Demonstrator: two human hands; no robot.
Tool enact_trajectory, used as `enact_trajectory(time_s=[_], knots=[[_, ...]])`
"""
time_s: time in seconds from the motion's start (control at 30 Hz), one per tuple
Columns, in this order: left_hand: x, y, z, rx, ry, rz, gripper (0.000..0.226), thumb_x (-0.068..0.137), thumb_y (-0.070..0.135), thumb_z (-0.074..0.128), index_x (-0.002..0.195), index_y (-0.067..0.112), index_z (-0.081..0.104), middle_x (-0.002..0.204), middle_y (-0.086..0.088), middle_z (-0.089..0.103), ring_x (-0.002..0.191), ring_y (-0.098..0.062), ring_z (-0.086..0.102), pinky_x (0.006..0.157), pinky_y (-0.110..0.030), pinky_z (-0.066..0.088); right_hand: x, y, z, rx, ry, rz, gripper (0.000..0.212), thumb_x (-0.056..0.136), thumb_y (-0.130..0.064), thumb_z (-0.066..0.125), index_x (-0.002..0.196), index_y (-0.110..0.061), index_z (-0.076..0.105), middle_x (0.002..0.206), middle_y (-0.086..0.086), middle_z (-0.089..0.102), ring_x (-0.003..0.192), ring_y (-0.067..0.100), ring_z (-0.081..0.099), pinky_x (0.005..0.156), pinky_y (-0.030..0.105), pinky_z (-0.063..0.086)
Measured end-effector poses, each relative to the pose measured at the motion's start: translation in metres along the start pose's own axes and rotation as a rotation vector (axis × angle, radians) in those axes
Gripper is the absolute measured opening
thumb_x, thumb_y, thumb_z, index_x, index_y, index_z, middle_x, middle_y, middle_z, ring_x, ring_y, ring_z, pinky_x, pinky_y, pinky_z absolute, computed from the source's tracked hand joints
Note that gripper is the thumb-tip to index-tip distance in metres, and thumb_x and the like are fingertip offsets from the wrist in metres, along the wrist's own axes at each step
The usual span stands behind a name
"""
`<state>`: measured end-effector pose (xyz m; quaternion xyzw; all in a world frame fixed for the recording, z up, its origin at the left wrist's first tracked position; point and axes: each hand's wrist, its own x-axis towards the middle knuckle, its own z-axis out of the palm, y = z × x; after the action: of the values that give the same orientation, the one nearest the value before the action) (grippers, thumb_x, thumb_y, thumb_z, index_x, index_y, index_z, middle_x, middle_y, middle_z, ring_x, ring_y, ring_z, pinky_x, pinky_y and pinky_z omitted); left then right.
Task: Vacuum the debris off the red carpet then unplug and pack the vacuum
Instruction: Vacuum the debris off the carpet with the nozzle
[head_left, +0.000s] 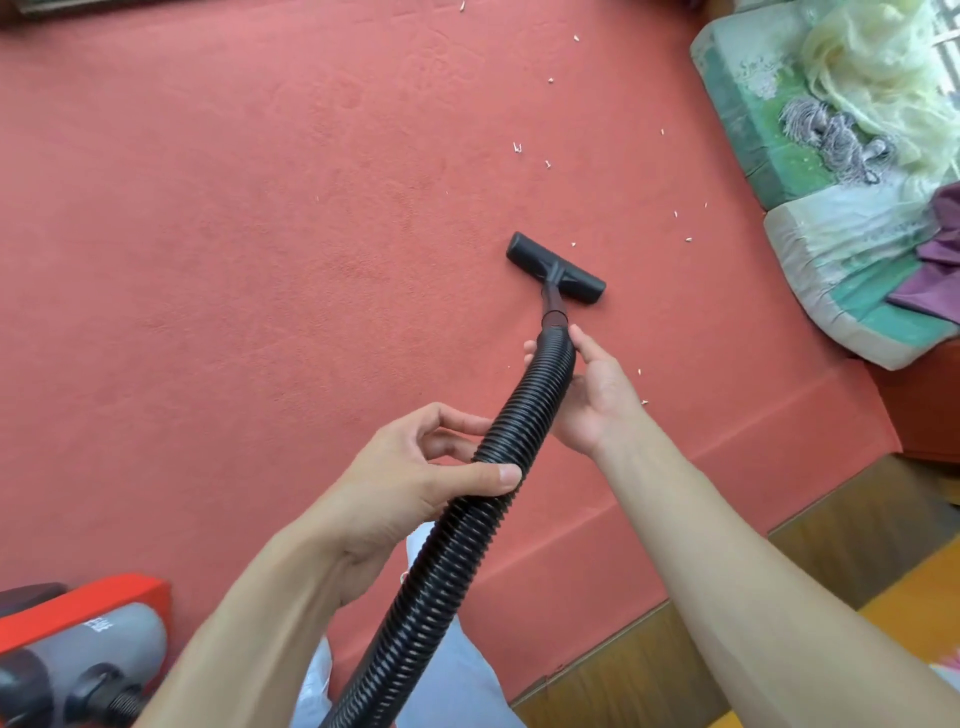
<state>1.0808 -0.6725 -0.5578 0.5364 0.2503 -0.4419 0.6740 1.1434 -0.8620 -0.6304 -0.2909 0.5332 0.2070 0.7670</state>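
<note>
A black ribbed vacuum hose (457, 540) runs from the bottom centre up to a black floor nozzle (556, 268) that lies flat on the red carpet (234, 234). My left hand (421, 467) grips the hose at its middle, thumb over the top. My right hand (592, 389) holds the hose near its upper end, just below the nozzle tube, fingers wrapped under it. Several small white bits of debris (517, 148) are scattered on the carpet beyond and to the right of the nozzle. The red and grey vacuum body (83, 649) sits at the bottom left.
Floor cushions (831, 260) with green and white covers, pale netting and purple cloth line the right side. The carpet's edge meets a wooden floor (779, 597) at the lower right. Dark furniture (78, 8) borders the top left.
</note>
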Motion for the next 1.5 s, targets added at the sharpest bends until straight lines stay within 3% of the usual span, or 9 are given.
enact_trajectory(time_s=[0.23,0.4,0.6,0.67,0.77,1.07,1.3,1.37,1.5], knots=[[0.031,-0.003,0.033,-0.073,0.198,-0.014,0.038,0.076,0.004,0.083,0.109,0.017,0.068,0.095,-0.005,0.076,0.063,-0.010,0.069,0.049,-0.019,0.052,0.040,-0.024,0.008,-0.105,0.079,-0.127,0.032,0.094,-0.026,0.061,0.112,-0.001,0.056,0.083,0.015,0.064,0.061,0.021,0.061,0.056,0.025,0.055],[0.032,0.002,0.032,-0.025,0.241,-0.040,0.036,0.077,0.012,0.084,0.109,0.021,0.069,0.092,-0.002,0.077,0.066,-0.012,0.071,0.057,-0.025,0.056,0.046,-0.025,-0.002,-0.220,0.178,-0.151,0.052,0.086,-0.024,0.069,0.129,0.004,0.057,0.102,0.017,0.064,0.084,0.026,0.062,0.072,0.035,0.056],[0.001,0.036,0.013,0.056,0.176,-0.007,0.034,0.069,0.014,0.088,0.100,0.018,0.074,0.084,-0.004,0.078,0.067,-0.015,0.073,0.054,-0.021,0.054,0.021,-0.032,0.009,-0.235,0.052,-0.107,0.052,0.087,-0.022,0.068,0.129,0.006,0.052,0.108,0.018,0.055,0.087,0.027,0.059,0.081,0.038,0.056],[-0.010,0.047,0.000,0.110,0.104,0.005,0.035,0.067,0.010,0.089,0.098,0.013,0.073,0.085,-0.007,0.078,0.071,-0.018,0.073,0.065,-0.027,0.057,0.008,-0.032,0.015,-0.296,0.031,-0.096,0.047,0.089,-0.021,0.067,0.125,0.005,0.053,0.106,0.019,0.052,0.086,0.026,0.057,0.080,0.038,0.055],[-0.024,0.059,-0.012,0.155,0.011,0.004,0.039,0.064,0.007,0.089,0.099,0.005,0.071,0.088,-0.012,0.078,0.076,-0.024,0.073,0.083,-0.045,0.055,-0.007,-0.026,0.023,-0.415,0.049,-0.098,0.047,0.089,-0.022,0.066,0.124,0.007,0.056,0.103,0.021,0.055,0.077,0.026,0.058,0.061,0.030,0.058],[-0.023,0.070,-0.059,-0.025,0.000,-0.032,0.033,0.058,0.002,0.094,0.084,0.013,0.077,0.090,-0.013,0.078,0.072,-0.022,0.071,0.071,-0.033,0.060,0.012,-0.018,0.091,-0.585,0.034,-0.038,0.033,0.085,-0.025,0.070,0.106,-0.001,0.064,0.095,0.016,0.054,0.068,0.020,0.048,0.065,0.032,0.042],[0.010,0.082,-0.098,-0.139,0.297,-0.021,0.021,0.082,0.019,0.081,0.102,0.021,0.075,0.097,-0.007,0.078,0.058,-0.006,0.066,0.051,-0.019,0.052,0.065,0.011,0.157,-0.578,0.111,-0.131,0.024,0.090,-0.026,0.067,0.104,-0.008,0.061,0.071,0.005,0.056,0.052,0.013,0.051,0.051,0.025,0.047],[0.014,0.086,-0.110,-0.154,0.307,0.009,0.024,0.080,0.024,0.083,0.103,0.025,0.074,0.096,-0.002,0.077,0.061,-0.007,0.068,0.054,-0.021,0.053,0.074,0.016,0.179,-0.538,0.109,-0.152,0.028,0.088,-0.026,0.068,0.107,-0.006,0.060,0.078,0.008,0.058,0.058,0.015,0.049,0.050,0.023,0.045],[0.002,0.109,-0.146,-0.131,0.318,0.065,0.031,0.069,0.029,0.090,0.095,0.024,0.075,0.083,0.002,0.078,0.065,-0.008,0.071,0.057,-0.022,0.052,0.067,0.019,0.221,-0.498,0.073,-0.127,0.042,0.080,-0.026,0.075,0.111,-0.001,0.059,0.097,0.017,0.055,0.077,0.022,0.045,0.067,0.031,0.048]])
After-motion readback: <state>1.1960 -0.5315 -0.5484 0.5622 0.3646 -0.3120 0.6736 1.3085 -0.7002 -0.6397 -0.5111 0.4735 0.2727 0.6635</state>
